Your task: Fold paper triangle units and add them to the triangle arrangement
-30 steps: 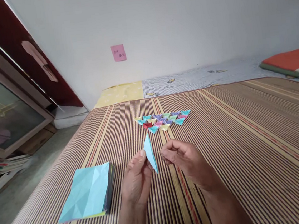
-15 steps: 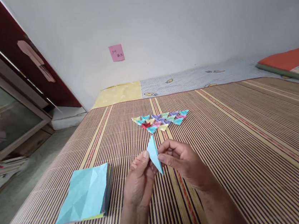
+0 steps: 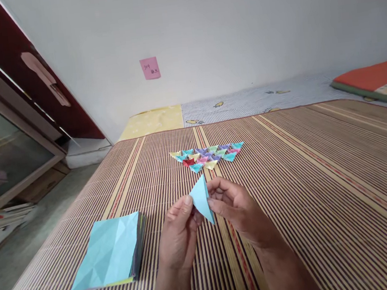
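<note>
A light blue folded paper (image 3: 201, 200), roughly triangular with a point at the top, is held upright above the striped mat. My left hand (image 3: 179, 228) pinches its left corner between thumb and fingers. On the other side my right hand (image 3: 234, 208) has its thumb and fingers closed on the right edge; part of its grip is hidden behind the paper. Just beyond the hands lie several small folded paper pieces (image 3: 209, 156) in rows, coloured blue, yellow, purple, green, pink and red. To the left rests a stack of creased paper sheets (image 3: 107, 250) with a light blue one on top.
The striped bamboo mat (image 3: 306, 188) spreads under everything. A patterned cloth (image 3: 238, 105) runs along the wall behind it. At the far right is an orange and green folded pad (image 3: 374, 78). A pink note (image 3: 150, 68) sticks to the wall, and a glass-paned door (image 3: 1, 143) stands left.
The light blue folded paper has turned, so its face looks broader and its tip has shifted right. My right hand has moved slightly with it; the left hand keeps its pinch.
</note>
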Action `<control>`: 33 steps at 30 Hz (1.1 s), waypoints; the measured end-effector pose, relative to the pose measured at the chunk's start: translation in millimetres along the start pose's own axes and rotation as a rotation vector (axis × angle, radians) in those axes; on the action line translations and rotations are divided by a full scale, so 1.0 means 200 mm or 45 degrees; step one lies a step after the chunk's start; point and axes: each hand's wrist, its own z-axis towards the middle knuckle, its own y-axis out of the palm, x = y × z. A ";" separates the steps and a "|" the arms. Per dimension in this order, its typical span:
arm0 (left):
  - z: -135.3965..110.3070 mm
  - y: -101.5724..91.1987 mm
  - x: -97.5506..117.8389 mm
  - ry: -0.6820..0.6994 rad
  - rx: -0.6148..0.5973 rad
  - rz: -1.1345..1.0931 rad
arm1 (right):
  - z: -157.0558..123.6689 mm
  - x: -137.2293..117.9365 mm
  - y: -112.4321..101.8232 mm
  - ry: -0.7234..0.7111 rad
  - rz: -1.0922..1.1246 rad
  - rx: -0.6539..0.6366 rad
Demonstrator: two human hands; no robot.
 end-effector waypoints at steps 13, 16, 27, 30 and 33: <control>-0.04 0.00 0.01 0.088 -0.110 0.520 | 0.01 -0.01 0.05 -0.375 -0.411 0.140; -0.05 0.04 -0.02 0.018 -0.109 0.406 | 0.01 0.00 0.07 -0.434 -0.449 0.210; -0.12 0.15 0.04 -0.010 -0.146 0.474 | 0.00 0.03 0.07 -0.517 -0.836 0.598; -0.12 0.17 0.03 0.002 -0.076 0.449 | 0.00 0.03 0.08 -0.452 -0.808 0.534; -0.12 0.18 0.01 0.025 0.075 0.457 | 0.00 0.03 0.09 -0.367 -0.755 0.537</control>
